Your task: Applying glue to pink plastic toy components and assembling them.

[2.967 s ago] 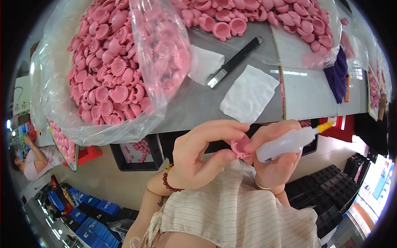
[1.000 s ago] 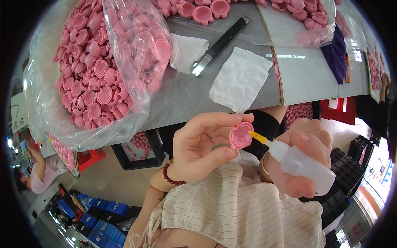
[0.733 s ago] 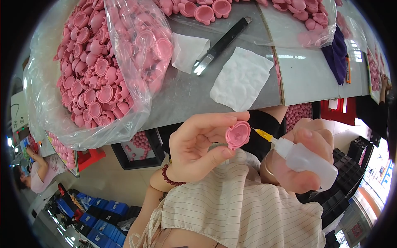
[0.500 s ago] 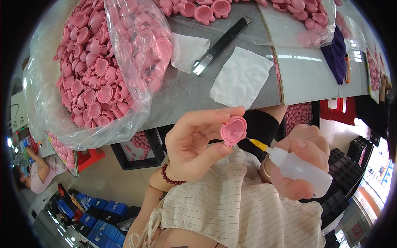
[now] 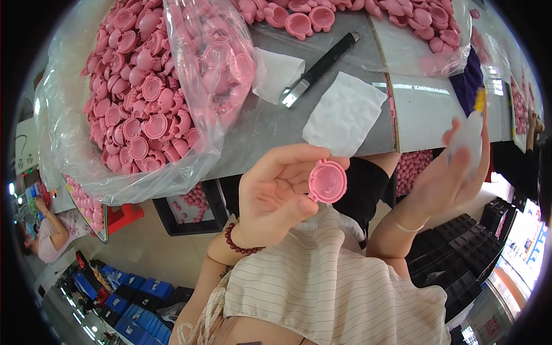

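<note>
Between the thumb and fingers of my left hand (image 5: 273,187) is a small pink plastic cup-shaped part (image 5: 328,181), its round hollow side facing up. To the right, my right hand (image 5: 454,167), smeared by motion, holds a translucent white squeeze bottle (image 5: 468,141). The bottle stands upright with its yellow needle tip (image 5: 479,99) pointing away from me, well apart from the pink part. Beyond my left hand, a white cloth (image 5: 345,114) lies on the grey table (image 5: 259,135) near its edge.
A clear plastic bag (image 5: 172,187) full of pink parts (image 5: 138,109) fills the table's left. A black-handled utility knife (image 5: 319,70) lies beside another white cloth (image 5: 278,76). More pink parts (image 5: 299,24) lie along the back. Under the table stands a black tray (image 5: 190,213). Another person (image 5: 52,233) sits far left.
My right hand has swung the bottle away from the pink part, up and to the right, turning its tip upward. My left hand still holds the part, now turned more face-up.
</note>
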A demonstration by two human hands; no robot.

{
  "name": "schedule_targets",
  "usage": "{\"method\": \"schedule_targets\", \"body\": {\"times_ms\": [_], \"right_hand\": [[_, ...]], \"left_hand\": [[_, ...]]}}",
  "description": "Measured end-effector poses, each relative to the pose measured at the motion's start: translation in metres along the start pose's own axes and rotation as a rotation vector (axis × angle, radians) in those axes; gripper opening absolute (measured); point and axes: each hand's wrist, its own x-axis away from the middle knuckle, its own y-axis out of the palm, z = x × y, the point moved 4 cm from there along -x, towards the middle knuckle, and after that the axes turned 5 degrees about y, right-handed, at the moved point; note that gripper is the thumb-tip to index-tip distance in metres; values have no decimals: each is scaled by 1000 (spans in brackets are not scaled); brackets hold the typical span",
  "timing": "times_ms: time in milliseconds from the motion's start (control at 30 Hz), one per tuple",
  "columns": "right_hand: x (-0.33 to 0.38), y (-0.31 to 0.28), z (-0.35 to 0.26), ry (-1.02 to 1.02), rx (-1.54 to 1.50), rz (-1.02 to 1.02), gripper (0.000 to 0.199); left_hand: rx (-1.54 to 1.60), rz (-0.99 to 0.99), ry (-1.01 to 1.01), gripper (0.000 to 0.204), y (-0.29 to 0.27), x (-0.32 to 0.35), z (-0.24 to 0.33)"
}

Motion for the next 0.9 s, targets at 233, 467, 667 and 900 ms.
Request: {"method": "schedule_targets", "body": {"times_ms": [233, 467, 667, 900], "right_hand": [[-39, -20, 45, 236, 431, -186, 39], [-25, 8, 1, -318, 283, 77, 28], [-24, 131, -9, -622, 486, -917, 31], [-37, 150, 19, -511, 681, -1052, 24]], "left_hand": [[182, -57, -103, 54, -2, -3, 2], [608, -105, -203, 54, -13, -6, -6], [556, -107, -132, 53, -20, 0, -5], [532, -174, -48, 46, -18, 7, 0]]}}
